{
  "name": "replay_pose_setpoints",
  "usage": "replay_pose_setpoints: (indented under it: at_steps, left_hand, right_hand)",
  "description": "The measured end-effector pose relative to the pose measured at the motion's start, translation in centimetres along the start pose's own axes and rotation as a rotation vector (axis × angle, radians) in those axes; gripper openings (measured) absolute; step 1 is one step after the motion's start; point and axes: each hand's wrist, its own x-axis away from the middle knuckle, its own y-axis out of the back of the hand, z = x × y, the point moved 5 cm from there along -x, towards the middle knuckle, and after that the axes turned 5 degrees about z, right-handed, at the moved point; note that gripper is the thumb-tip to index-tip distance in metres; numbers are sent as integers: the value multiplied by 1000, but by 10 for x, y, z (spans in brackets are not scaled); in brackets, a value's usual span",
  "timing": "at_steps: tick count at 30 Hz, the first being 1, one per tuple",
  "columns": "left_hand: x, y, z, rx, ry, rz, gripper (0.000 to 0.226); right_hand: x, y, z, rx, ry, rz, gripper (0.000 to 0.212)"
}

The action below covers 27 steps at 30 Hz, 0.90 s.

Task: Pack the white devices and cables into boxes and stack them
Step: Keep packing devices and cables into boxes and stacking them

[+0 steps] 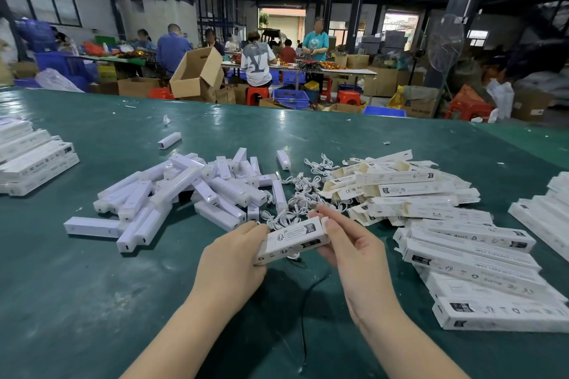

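You are closing a filled box over the near middle of the counter.

Your left hand (234, 258) is gripping the small white box (294, 238) from its left end, fingers curled round it to steady it, while your right hand (348, 243) is pinching the open end flap (324, 220) between thumb and narrowed fingers, probably to tuck it shut. The loose white devices (184, 191) are lying heaped left of centre, the cables (295, 194) tangled just beyond the box, and packed boxes (474, 258) are stacking toward the right edge, all within easy reach.
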Motion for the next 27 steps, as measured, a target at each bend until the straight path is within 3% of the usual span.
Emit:
replay_pose_setpoints:
  at_steps: [8,13,18,23,27]
  left_hand:
    - [0,1,-1,-28,-6,0,37]
    - [2,3,-1,31,5,36,25]
    - [1,2,-5,28,25,61,26]
    - [2,4,-19,174,6,-2,28]
    - [3,9,-10,374,29,-11,24]
  right_hand:
    - [3,-5,-4,130,39,41,23]
    - [12,-23,-10,244,75,177,57]
    - [12,-30,-19,137,1,288,49]
    - [5,-10,-11,62,23,47,59]
    - [-3,19,0,-128,-61,-210,36]
